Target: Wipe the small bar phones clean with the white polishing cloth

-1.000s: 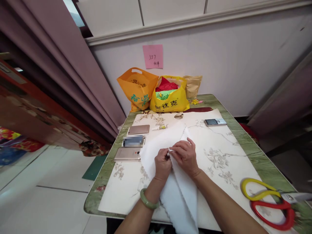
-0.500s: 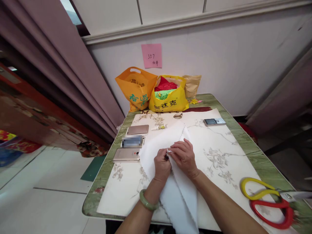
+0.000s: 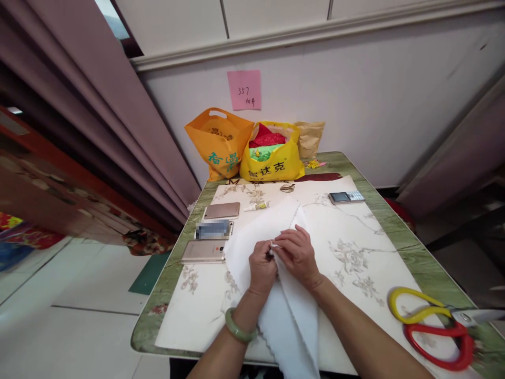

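A white cloth [image 3: 258, 231] with a scalloped edge lies across the flowered table cover and hangs over the near edge. My left hand [image 3: 262, 268], with a green bangle on its wrist, is closed in a pinch on a fold of the cloth, with something small and dark at its fingertips. My right hand [image 3: 298, 252] touches it from the right and pinches the same fold, fingers curled over the cloth.
Three phones [image 3: 203, 251] lie in a row at the left; a small keypad phone [image 3: 346, 197] lies at the far right. Yellow and red scissors [image 3: 432, 329] rest at the near right. Orange [image 3: 219, 142] and yellow [image 3: 272, 158] bags stand against the wall. The green table edge [image 3: 394, 221] runs along the right.
Both hands stay pinched on the cloth fold with almost no movement. The view has drifted slightly, so everything sits a little further left.
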